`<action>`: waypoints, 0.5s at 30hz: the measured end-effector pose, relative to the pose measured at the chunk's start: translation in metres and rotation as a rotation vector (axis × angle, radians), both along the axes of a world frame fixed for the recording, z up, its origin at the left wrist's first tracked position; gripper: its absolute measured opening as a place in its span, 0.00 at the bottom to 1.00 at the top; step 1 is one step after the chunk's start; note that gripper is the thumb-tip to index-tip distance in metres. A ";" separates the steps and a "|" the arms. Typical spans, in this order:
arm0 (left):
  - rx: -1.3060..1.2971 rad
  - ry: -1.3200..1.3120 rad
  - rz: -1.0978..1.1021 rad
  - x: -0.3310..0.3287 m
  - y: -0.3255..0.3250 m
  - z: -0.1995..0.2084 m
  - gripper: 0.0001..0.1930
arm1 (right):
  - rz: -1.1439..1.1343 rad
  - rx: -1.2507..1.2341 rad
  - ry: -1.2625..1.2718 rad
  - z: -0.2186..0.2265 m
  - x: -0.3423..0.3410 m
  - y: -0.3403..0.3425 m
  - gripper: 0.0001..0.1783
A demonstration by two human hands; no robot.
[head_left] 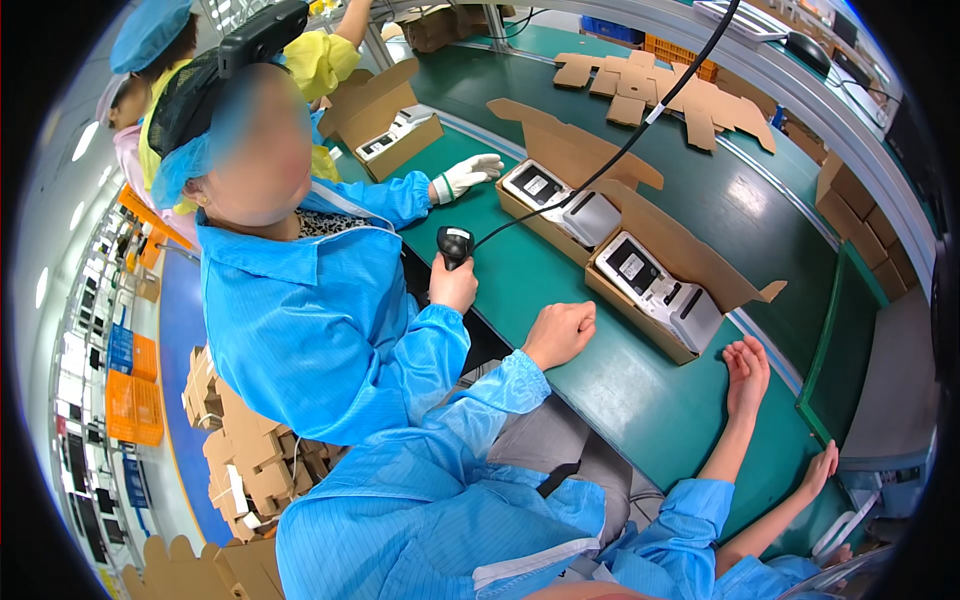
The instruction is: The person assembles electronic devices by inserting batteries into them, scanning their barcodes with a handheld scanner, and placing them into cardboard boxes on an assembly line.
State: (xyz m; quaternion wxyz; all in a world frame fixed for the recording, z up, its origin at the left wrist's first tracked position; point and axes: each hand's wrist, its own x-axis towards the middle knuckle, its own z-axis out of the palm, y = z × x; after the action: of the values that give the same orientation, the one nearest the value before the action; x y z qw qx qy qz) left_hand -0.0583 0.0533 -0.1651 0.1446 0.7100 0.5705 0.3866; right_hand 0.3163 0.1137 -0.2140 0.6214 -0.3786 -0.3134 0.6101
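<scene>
My left hand [560, 335] rests on the green tabletop [610, 380] as a loose fist, with nothing visible in it. Near the table's far strip lies my right hand [745, 378], its fingers loosely curled and apart, holding nothing. Between them and farther off is an open cardboard box [640, 318] with a white and black device [640, 272] inside. Left of it stands a second open box [548, 228] with a similar device [535, 183]. A co-worker on the left grips a black handheld scanner [455, 245]; their other hand wears a white glove [467, 178].
A third open box [400, 145] stands farther left. Flattened cardboard [660, 90] lies on the dark green conveyor. The scanner's black cable [610, 150] hangs across the boxes. Another person's hand [820, 470] is at the right, near a green-edged panel [825, 350]. Folded cardboard [260, 460] lies at lower left.
</scene>
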 end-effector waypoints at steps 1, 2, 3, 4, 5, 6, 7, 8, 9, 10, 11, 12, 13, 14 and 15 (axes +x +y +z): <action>0.000 0.000 0.000 0.000 0.000 0.000 0.09 | 0.000 0.000 0.000 0.000 0.000 0.000 0.12; 0.006 0.000 -0.001 0.000 0.000 0.000 0.09 | 0.002 0.002 0.002 0.000 0.000 0.000 0.12; 0.012 0.000 -0.003 0.000 0.000 0.000 0.09 | 0.003 0.004 0.004 0.000 0.000 0.000 0.12; 0.012 0.001 -0.002 0.000 0.000 -0.001 0.09 | 0.004 0.004 0.004 0.000 0.000 0.000 0.12; 0.026 -0.004 -0.002 0.000 0.001 -0.001 0.11 | 0.007 0.007 0.004 0.000 0.000 0.000 0.12; 0.040 -0.009 -0.002 0.000 0.001 -0.001 0.13 | 0.010 0.009 0.004 0.000 0.001 0.000 0.11; 0.039 -0.009 -0.002 0.000 0.001 -0.001 0.13 | 0.010 0.008 0.004 -0.001 0.001 0.000 0.11; 0.038 -0.013 -0.002 0.001 0.001 -0.001 0.13 | 0.010 0.006 0.006 -0.001 0.001 0.001 0.12; 0.037 -0.016 -0.002 0.001 0.001 0.000 0.13 | 0.009 0.004 0.009 -0.002 0.002 0.001 0.12; 0.037 -0.017 -0.002 0.001 0.001 0.000 0.13 | 0.009 0.003 0.009 -0.003 0.002 0.001 0.12; 0.038 -0.024 -0.007 0.001 0.000 0.000 0.13 | 0.011 0.005 0.009 -0.003 0.002 0.001 0.12; 0.038 -0.030 -0.012 0.001 0.000 0.001 0.13 | 0.012 0.006 0.009 -0.003 0.002 0.001 0.12; 0.038 -0.031 -0.012 0.001 0.000 0.001 0.13 | 0.012 0.006 0.009 -0.003 0.002 0.001 0.12; 0.043 -0.034 -0.011 0.001 0.000 0.000 0.14 | 0.011 0.006 0.008 -0.004 0.002 0.001 0.12; 0.047 -0.037 -0.009 0.001 0.000 0.000 0.14 | 0.010 0.005 0.006 -0.004 0.002 0.001 0.12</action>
State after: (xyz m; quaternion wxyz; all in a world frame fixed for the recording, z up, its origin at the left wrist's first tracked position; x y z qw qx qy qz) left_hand -0.0574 0.0532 -0.1650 0.1400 0.7086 0.5551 0.4124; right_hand 0.3185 0.1146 -0.2179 0.6202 -0.3736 -0.3148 0.6137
